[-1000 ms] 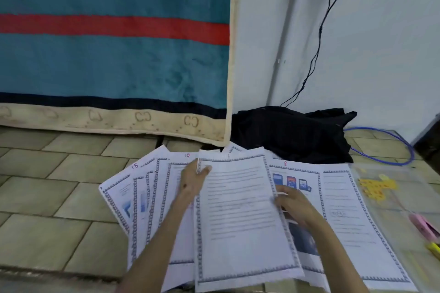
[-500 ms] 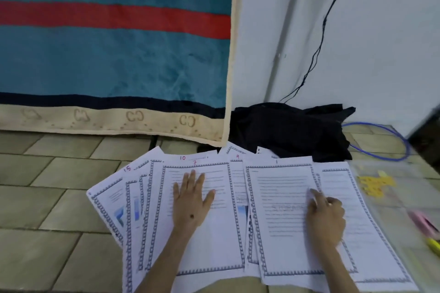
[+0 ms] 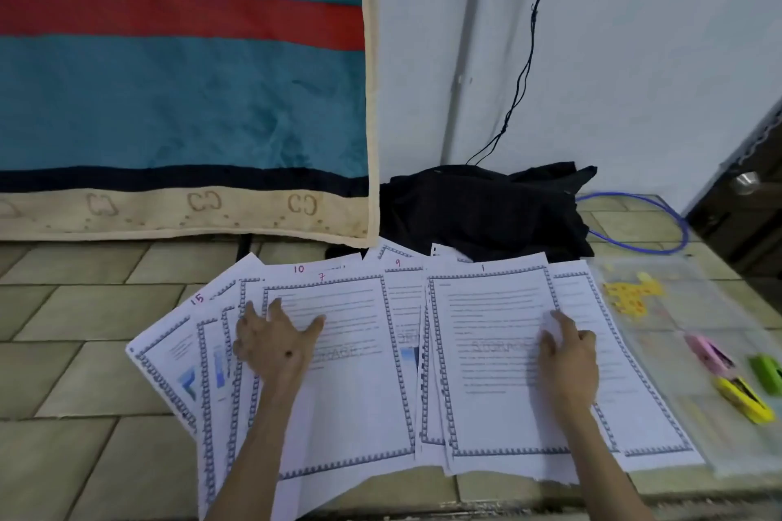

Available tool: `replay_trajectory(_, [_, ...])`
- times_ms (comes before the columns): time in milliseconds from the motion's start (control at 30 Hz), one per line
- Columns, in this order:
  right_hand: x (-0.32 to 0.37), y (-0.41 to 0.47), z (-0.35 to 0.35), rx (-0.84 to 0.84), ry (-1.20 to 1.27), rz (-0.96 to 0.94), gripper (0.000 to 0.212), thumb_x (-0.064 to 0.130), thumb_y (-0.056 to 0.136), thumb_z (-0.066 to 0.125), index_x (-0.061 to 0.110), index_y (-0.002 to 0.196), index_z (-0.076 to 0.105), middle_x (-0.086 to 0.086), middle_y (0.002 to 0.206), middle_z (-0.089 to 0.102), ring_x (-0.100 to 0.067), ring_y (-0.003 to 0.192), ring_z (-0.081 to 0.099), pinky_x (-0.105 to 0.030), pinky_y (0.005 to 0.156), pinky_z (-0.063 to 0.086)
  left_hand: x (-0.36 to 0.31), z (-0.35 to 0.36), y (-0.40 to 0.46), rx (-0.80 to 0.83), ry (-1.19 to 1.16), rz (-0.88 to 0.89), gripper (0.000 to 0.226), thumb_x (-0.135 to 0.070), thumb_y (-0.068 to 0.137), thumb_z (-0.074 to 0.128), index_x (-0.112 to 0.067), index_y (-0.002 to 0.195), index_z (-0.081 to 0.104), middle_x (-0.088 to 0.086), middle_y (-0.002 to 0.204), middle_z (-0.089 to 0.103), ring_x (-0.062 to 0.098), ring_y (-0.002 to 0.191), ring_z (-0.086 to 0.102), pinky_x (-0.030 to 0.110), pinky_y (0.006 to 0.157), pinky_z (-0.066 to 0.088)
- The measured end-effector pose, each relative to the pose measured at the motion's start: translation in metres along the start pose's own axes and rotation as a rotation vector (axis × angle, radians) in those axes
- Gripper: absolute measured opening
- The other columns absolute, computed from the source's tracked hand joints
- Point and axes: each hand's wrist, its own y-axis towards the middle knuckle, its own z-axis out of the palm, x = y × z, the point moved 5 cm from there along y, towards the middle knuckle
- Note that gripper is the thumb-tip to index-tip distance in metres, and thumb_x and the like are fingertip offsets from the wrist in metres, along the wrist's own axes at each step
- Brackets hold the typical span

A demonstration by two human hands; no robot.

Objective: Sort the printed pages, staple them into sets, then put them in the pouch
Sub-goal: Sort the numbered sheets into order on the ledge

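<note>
Left hand [image 3: 273, 345] has slid leftward across page 7 [image 3: 351, 368], fingers now curled

Border-printed numbered pages [image 3: 359, 385] lie fanned, overlapping, beside a clear pouch [image 3: 694, 385].

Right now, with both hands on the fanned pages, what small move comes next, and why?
Probably slide the white bordered page numbered 1 clear with the right hand to start an ordered pile: numbers 15, 10, 7 and 9 lie mixed, and the left hand pins the sheet numbered 7.
</note>
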Motion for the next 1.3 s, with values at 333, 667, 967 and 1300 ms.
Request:
replay_trajectory(333, [0.026, -0.001, 0.007, -0.098, -0.188, -0.069, 0.041, -0.008, 0.079, 0.058, 0.004, 0.118, 0.06, -0.026, 0.129, 0.045, -0.04, 0.112, 0.036, -0.054, 0.088, 0.031, 0.008, -0.022, 0.017, 0.024, -0.14, -0.164, 0.054, -0.033, 0.078, 0.072, -0.006, 0.12, 0.054, 0.018, 0.122, 0.055, 0.037, 0.116, 0.049, 0.048, 0.098, 0.036])
replay_trajectory(667, [0.206, -0.162, 0.073, 1.051, 0.176, -0.299, 0.083, 0.07, 0.078, 0.052, 0.017, 0.141, 0.036, -0.004, 0.133, 0.055, -0.021, 0.122, 0.053, -0.026, 0.091, 0.042, -0.009, -0.035, 0.013, 0.357, -0.679, -0.163, 0.045, -0.038, 0.093, 0.053, -0.004, 0.122, 0.056, 0.015, 0.115, 0.064, 0.03, 0.096, 0.065, 0.036, 0.081, 0.055])
replay_trajectory(967, [0.18, -0.11, 0.084, 0.868, 0.322, 0.02, 0.018, 0.009, 0.091, 0.041, 0.005, 0.084, 0.057, -0.01, 0.082, 0.062, -0.021, 0.073, 0.052, -0.027, 0.062, 0.041, 0.038, -0.057, 0.014, 0.141, -0.401, -0.196, 0.032, -0.018, 0.097, 0.042, -0.004, 0.123, 0.055, 0.01, 0.128, 0.054, 0.031, 0.119, 0.05, 0.034, 0.093, 0.04])
replay_trajectory(1300, [0.17, -0.095, 0.086, 0.967, 0.519, -0.01, 0.048, -0.011, 0.088, 0.037, 0.025, 0.098, 0.068, -0.004, 0.117, 0.063, -0.031, 0.094, 0.059, -0.025, 0.067, 0.039, 0.067, -0.051, 0.02, 0.178, -0.515, -0.254, 0.025, -0.021, 0.089, 0.055, -0.002, 0.103, 0.065, 0.016, 0.112, 0.064, 0.032, 0.1, 0.058, 0.029, 0.075, 0.04])
